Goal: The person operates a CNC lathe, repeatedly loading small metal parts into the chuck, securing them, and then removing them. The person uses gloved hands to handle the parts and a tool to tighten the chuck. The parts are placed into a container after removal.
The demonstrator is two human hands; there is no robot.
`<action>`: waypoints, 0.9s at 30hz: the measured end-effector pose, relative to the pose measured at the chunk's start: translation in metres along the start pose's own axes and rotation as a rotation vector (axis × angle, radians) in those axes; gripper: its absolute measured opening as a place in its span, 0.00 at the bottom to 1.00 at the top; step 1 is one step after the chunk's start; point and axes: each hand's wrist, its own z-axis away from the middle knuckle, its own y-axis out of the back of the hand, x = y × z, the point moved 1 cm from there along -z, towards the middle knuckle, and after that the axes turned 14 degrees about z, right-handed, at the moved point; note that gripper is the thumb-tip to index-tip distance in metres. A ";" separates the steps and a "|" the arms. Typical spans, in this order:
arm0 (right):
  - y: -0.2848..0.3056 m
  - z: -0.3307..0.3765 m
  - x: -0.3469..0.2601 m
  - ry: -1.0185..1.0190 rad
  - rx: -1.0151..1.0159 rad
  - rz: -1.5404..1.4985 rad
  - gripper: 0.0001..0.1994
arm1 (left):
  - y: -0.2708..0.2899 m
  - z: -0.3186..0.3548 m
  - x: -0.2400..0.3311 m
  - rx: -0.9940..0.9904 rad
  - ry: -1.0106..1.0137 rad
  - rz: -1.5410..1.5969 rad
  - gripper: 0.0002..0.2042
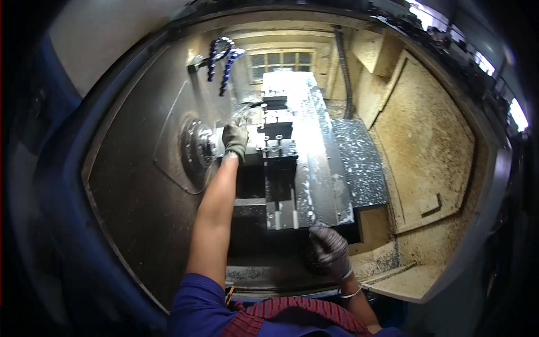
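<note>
In the head view, a long, flat silver metal slide [320, 168] carries a row of bolted metal tool blocks [279, 147] along its left side. The grey-green gloved left hand [236, 139] is left of the slide, between it and a round, dark metal spindle [195, 147]; glare obscures its fingers, so I cannot tell whether they grasp anything. The grey striped-gloved right hand [330, 250] is beside the slide's near edge, fingers curled, any grip unclear. Blue segmented hoses [226, 78] hang left of the slide's far end
</note>
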 end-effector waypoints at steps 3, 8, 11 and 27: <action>-0.027 -0.055 -0.011 -0.039 0.087 -0.240 0.14 | 0.027 -0.029 0.024 -0.042 0.257 0.533 0.08; -0.034 -0.211 -0.006 0.185 0.124 -0.004 0.18 | 0.036 0.013 0.076 -0.305 0.278 0.893 0.08; -0.062 -0.283 0.003 0.332 0.041 0.163 0.22 | 0.043 0.021 0.097 -0.429 0.227 0.832 0.08; -0.133 -0.354 0.012 0.360 -0.239 0.008 0.07 | 0.042 0.011 0.065 -0.282 0.113 0.880 0.06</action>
